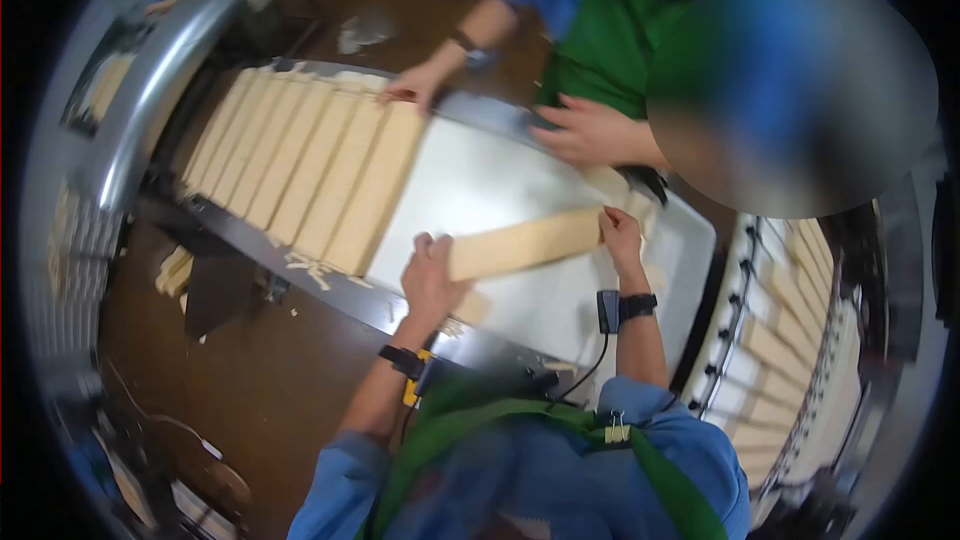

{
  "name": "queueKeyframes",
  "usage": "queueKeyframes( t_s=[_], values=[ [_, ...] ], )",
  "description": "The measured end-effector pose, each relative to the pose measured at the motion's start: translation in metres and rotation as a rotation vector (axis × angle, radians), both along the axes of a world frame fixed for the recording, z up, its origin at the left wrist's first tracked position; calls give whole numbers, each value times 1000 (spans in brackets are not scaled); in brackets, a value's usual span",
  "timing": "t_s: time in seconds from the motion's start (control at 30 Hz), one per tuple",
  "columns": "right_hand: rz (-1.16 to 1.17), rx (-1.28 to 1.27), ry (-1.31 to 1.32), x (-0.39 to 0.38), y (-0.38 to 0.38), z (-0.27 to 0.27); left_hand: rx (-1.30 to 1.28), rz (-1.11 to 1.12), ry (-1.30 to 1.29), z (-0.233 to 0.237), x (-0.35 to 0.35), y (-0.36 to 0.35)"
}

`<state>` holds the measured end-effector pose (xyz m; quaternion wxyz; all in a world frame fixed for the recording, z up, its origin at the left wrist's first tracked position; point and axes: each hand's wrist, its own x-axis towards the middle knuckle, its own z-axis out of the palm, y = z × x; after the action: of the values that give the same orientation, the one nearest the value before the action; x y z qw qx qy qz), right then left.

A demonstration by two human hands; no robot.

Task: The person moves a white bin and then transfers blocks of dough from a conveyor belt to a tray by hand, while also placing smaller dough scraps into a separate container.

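Observation:
A long pale dough-like strip [525,244] is stretched between my two hands above the white surface [490,165]. My left hand [432,280] grips its left end. At its right end, the fingers of my right hand [621,235] pinch the edge. Several wide pale strips [310,160] lie side by side on the left part of the table. A small pale piece [474,306] lies just below my left hand, with thin scraps beside it.
Across the table, a co-worker in a green apron [615,35] has one hand [425,80] at the rightmost strip and another [590,130] above the white surface. A rack with pale strips [785,340] stands right. A metal rail [160,90] curves at upper left.

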<state>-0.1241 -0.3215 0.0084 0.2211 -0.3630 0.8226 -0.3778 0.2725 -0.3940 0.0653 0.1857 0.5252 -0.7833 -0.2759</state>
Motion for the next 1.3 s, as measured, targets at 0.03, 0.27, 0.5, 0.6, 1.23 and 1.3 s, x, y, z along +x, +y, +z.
queueKeyframes(
  t_s=[0.03,0.27,0.5,0.6,1.23,1.3],
  values=[
    [-52,19,2,-11,17,-2,-12,-32,-10,-2,-5,-3],
    [-113,74,380,-6,32,30,70,-165,-155,7,-7,-8],
    [-32,14,815,72,31,23,-60,-251,-145,-30,-18,-1],
    [-178,43,605,89,31,11,-26,-198,-112,-42,-20,7],
    [-1198,-203,461,-148,475,138,-278,-837,135,128,-337,324],
    [-1179,-151,367,-185,509,124,-233,-920,63,139,-369,340]
  ],
)
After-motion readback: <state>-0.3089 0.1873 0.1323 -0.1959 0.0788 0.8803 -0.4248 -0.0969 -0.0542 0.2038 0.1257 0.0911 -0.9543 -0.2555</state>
